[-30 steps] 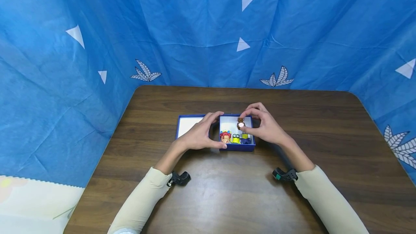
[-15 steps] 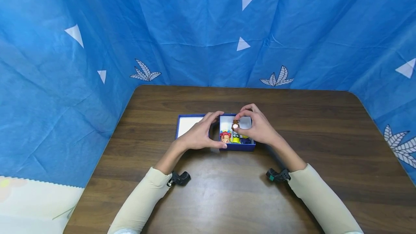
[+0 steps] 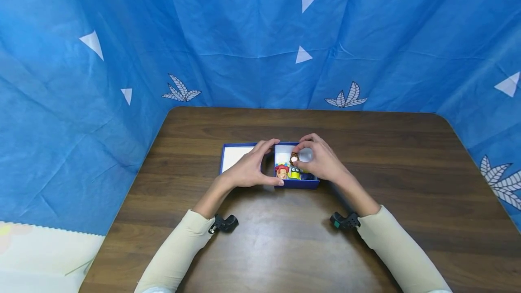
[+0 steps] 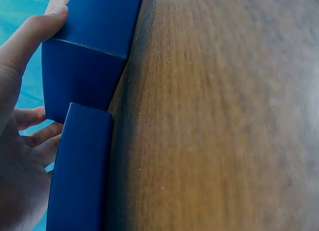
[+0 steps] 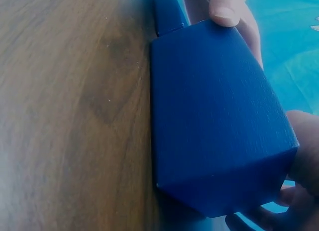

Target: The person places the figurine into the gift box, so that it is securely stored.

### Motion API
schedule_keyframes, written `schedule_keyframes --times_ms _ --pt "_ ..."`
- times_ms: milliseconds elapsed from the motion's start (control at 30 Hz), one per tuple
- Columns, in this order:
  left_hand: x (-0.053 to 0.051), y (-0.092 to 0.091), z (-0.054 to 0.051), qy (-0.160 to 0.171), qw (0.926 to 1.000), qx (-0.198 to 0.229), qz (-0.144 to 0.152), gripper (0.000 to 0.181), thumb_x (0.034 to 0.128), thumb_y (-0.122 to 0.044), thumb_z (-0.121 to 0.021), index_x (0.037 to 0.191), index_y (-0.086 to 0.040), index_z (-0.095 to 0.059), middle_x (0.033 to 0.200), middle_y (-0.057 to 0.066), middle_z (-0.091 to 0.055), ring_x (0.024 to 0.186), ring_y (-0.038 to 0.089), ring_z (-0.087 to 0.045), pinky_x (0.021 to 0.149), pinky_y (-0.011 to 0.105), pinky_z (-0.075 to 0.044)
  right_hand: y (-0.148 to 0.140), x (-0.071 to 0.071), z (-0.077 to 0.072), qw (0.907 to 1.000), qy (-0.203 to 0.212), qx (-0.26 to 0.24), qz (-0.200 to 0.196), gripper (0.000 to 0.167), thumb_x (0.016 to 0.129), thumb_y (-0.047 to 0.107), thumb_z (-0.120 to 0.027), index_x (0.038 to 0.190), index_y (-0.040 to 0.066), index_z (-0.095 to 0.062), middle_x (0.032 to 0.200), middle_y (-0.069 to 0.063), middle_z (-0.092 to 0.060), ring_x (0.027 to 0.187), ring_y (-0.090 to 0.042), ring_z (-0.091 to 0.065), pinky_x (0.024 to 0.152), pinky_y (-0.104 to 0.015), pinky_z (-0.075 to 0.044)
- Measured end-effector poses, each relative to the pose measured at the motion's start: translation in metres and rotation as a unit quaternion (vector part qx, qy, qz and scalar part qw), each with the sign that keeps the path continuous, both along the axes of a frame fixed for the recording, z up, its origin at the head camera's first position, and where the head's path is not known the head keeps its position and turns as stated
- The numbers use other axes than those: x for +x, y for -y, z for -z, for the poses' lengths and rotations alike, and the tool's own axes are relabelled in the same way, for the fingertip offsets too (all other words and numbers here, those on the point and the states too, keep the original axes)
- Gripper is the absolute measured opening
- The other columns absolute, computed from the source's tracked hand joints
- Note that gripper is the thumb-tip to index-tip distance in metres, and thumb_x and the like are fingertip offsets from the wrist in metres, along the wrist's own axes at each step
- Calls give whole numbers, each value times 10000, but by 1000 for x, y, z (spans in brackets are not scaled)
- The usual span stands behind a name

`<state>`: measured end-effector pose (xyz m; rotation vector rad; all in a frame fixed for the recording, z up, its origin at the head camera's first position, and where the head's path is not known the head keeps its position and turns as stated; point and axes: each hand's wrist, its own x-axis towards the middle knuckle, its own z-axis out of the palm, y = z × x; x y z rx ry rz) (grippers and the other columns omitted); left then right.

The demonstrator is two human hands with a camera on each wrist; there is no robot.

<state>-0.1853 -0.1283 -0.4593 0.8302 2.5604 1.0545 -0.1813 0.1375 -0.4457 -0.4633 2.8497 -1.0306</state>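
Observation:
An open blue box (image 3: 299, 185) with a white inside stands near the middle of the table. My left hand (image 3: 247, 167) holds it across its left end, thumb on the front wall and fingers at the back edge. Inside, my right hand (image 3: 321, 161) pinches a small brown figurine (image 3: 294, 160) with a white front between thumb and fingers. Along the front of the box lie a red-topped figurine (image 3: 281, 171), a yellow-green figurine (image 3: 295, 174) with big round eyes, and a dark blue and yellow one (image 3: 308, 177) partly covered by the right hand.
Left of the box lies a blue-rimmed lid (image 3: 236, 155), white inside, partly behind the left hand. The brown wooden table (image 3: 264, 238) meets a blue patterned curtain (image 3: 252, 35) at its back and sides.
My right hand has moved left inside the box with the brown figurine, then slightly lower, and now covers more of the dark blue figurine. The left hand has stayed on the box.

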Motion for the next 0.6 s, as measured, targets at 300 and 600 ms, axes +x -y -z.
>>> schedule_keyframes --times_ms 300,600 --pt "0 -1 -1 8 10000 29 -3 1169 778 -591 -923 1691 -282 -261 1605 25 -425 1511 291 -501 1194 582 -480 -3 -1 2 9999 109 -46 64 283 907 259 -871 1141 111 -810 1455 -156 -590 1381 -427 -522 1142 -696 -427" --pt "3 0 -2 30 10000 -20 -4 1179 785 -599 -917 1700 -280 -245 1613 17 -416 1512 288 -496 1197 573 -481 -6 1 1 9995 53 -312 2 296 931 273 -856 1171 109 -802 1442 -149 -602 1383 -420 -512 1131 -702 -421"
